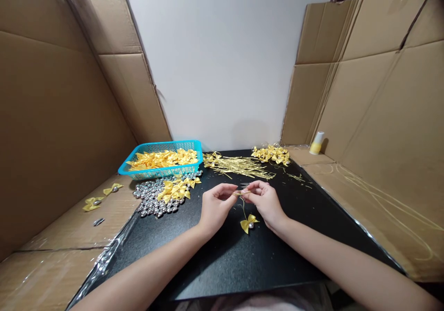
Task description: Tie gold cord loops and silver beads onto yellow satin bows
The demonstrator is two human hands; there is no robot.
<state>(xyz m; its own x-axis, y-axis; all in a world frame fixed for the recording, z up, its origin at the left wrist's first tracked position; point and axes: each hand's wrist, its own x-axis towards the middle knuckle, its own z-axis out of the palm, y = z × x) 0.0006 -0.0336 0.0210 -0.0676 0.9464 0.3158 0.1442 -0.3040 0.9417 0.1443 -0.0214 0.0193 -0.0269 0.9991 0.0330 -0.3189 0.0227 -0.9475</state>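
Both hands meet over the middle of the black table, fingertips pinched together. My left hand and my right hand grip a short, thin gold cord from either side. A loose strand runs down from it to a yellow ribbon bow with a silver bead, just below the fingers. Whether this bow hangs or rests on the table I cannot tell. Behind the fingers a pair of scissors shows only its blades.
A blue basket of yellow bows stands back left, with silver beads and loose bows before it. Cut gold cords and a pile of beaded bows lie behind. A thread cone stands right; cardboard walls flank the table.
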